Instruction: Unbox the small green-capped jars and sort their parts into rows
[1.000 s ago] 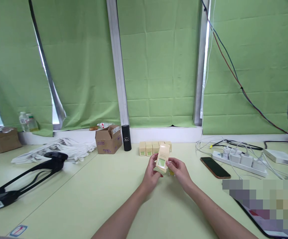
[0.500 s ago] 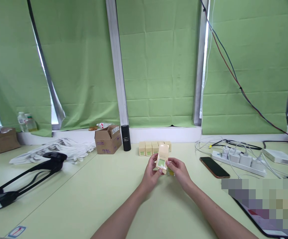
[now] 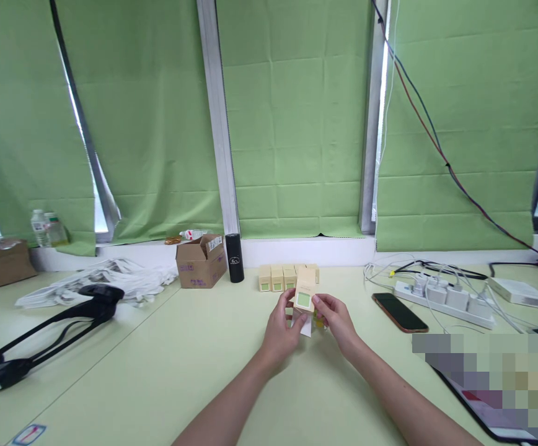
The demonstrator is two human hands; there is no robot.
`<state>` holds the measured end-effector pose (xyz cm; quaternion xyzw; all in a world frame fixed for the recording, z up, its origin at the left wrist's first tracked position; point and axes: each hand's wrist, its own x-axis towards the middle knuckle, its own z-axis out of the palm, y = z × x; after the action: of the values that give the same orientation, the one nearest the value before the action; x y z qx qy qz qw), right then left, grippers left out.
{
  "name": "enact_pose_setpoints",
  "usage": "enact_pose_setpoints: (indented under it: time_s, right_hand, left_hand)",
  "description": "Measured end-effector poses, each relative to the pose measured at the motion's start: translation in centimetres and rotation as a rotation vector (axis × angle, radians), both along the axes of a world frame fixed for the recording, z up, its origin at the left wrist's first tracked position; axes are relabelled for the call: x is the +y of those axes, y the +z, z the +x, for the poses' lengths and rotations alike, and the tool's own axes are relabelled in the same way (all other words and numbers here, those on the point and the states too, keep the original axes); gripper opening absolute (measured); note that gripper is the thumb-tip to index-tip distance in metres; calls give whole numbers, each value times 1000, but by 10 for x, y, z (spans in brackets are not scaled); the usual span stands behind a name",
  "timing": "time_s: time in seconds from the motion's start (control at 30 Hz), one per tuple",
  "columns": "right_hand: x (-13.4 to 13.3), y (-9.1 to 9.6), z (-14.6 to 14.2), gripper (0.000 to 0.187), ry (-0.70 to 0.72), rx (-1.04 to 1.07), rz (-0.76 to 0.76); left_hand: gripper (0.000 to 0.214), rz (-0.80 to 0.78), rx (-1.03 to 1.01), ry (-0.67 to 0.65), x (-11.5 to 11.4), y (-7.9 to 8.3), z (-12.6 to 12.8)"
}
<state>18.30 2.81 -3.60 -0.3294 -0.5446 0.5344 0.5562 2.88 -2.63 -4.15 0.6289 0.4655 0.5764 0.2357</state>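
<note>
A small cream cardboard box (image 3: pixel 304 292) with a green window is held up over the table, its lower end tilted towards me. A white flap (image 3: pixel 305 327) hangs from that lower end. My left hand (image 3: pixel 282 325) is closed around the box's left side. My right hand (image 3: pixel 335 317) pinches its lower right edge with thumb and fingers. A small yellow thing (image 3: pixel 318 322) shows by my right fingers; whether they hold it I cannot tell. Just behind the held box stands a row of several similar boxes (image 3: pixel 277 277), partly hidden by it.
A brown carton (image 3: pixel 201 263) and a black cylinder (image 3: pixel 235 259) stand at the back. White cloth items (image 3: pixel 106 282) and a black frame-like device (image 3: pixel 59 328) lie left. On the right are a phone (image 3: pixel 400 312), a power strip (image 3: pixel 445 302) with cables and a partly blurred tablet (image 3: pixel 478 406).
The held box has tilted, and its lower end has come open with a white flap now hanging down. Both my hands have stayed in nearly the same place.
</note>
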Motion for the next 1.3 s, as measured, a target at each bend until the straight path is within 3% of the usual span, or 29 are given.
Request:
enact_pose_setpoints:
  time_s: [0.2,0.4,0.57,0.83,1.03,1.3]
  right_hand:
    - [3,-4,1,57,64,74,-72]
    - [2,-4,-2,56,118,128,-145]
    - [-5,2,-4,55,184,84,-99]
    - [-12,7,-2,59,283,48,-130]
    - [-9,5,-2,56,270,107,-142]
    - [-2,-3,-2,55,165,62,-120]
  left_hand:
    - [54,85,119,-51,0,-6,-9]
    - [52,57,37,-29,3,-7,-11]
    - [49,9,-57,0,3,-3,-5]
    - [81,-29,-101,-121,-6,2,-2]
    - [75,-7,-216,-223,-4,4,-5]
    - [58,-56,-369,-35,12,5,-13]
